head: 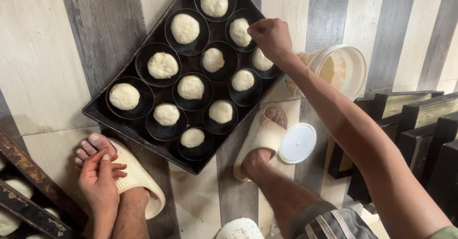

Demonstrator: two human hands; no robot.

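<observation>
Pinched fingertips are making up the grip of the right hand (pixel 271 37), which is closing narrow over the far right side of the dark baking tray (pixel 98 111), just above a dough round (pixel 240 31); whether a pinch of something is sitting between the fingers I cannot tell. Nearer, the left hand (pixel 99 179) is resting loose and flat on the toes of the left foot (pixel 93 148), holding nothing. Both feet are sitting in cream ribbed slippers on the striped floor (pixel 43 67), the right slipper (pixel 260 139) just beside the tray's near right edge. A white round lid (pixel 297 143) is lying flat against that slipper. Beyond it, a white plastic tub (pixel 339 69) is tipping on its side, showing yellowish grains inside, close under the reaching forearm. The tray itself is lying on the floor between the feet and stretching away, carrying round dark cups, each with a pale dough round in it. Rusty racks (pixel 28 191) are standing at the near left, and dark loaf tins (pixel 420 124) are crowding the right.
</observation>
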